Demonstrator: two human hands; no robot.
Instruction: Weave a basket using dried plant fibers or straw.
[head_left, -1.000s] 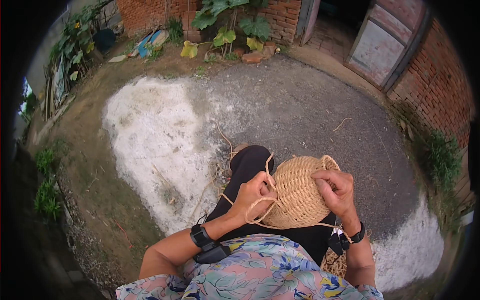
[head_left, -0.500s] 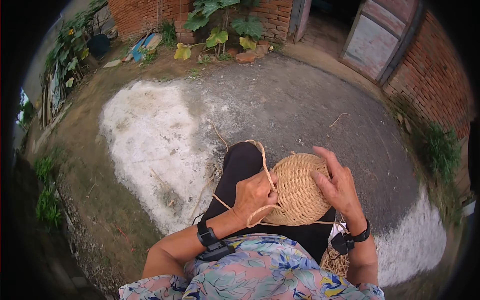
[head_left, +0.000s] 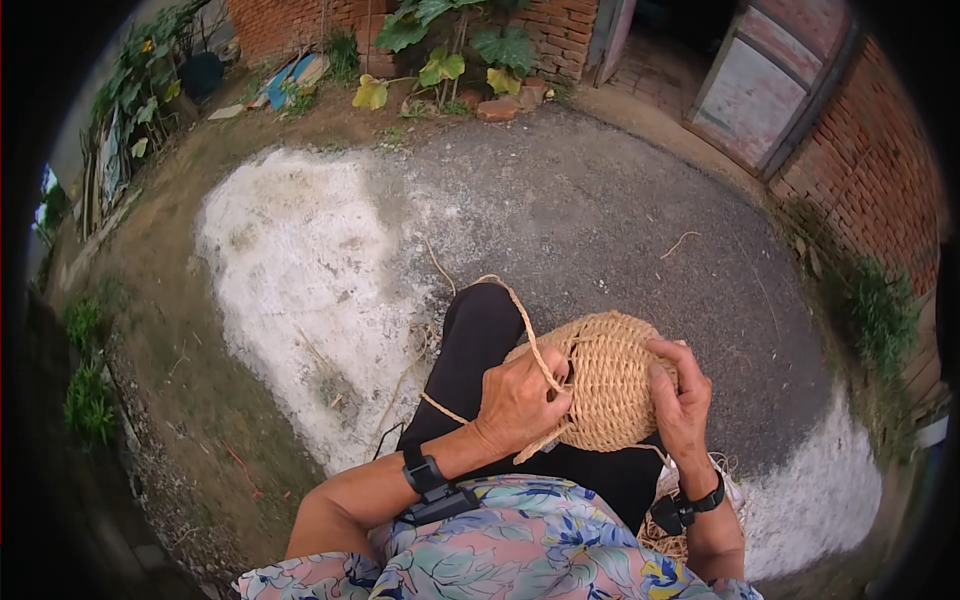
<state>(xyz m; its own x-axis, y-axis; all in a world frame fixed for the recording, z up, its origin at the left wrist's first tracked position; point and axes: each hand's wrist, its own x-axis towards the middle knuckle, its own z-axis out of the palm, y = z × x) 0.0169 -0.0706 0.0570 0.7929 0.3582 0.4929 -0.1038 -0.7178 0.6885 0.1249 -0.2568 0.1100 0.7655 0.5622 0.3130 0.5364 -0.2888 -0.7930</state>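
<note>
A tan woven straw basket [head_left: 615, 385] rests over my lap, its ribbed weave facing up. My left hand [head_left: 522, 398] is closed at the basket's left edge, thumb and fingers pinched on a straw cord [head_left: 524, 322]. That cord loops up over my left knee and comes back down to the fingertips. A shorter piece of cord sticks out below the same hand. Around the basket's right side my right hand [head_left: 684, 398] is closed, thumb on the weave and fingers curled at the far edge. Its fingertips are partly hidden.
Loose straw strands [head_left: 668, 520] lie in a pile beside my right wrist. Both wrists wear black straps with small devices. Ahead are white-patched ground [head_left: 290, 250], a leafy plant [head_left: 440, 70], a brick wall [head_left: 870, 170] and a door [head_left: 755, 85].
The basket has turned and tilted slightly. My left hand has shifted a little right, and the cord loop is drawn straighter. My right hand has closed more onto the basket's side.
</note>
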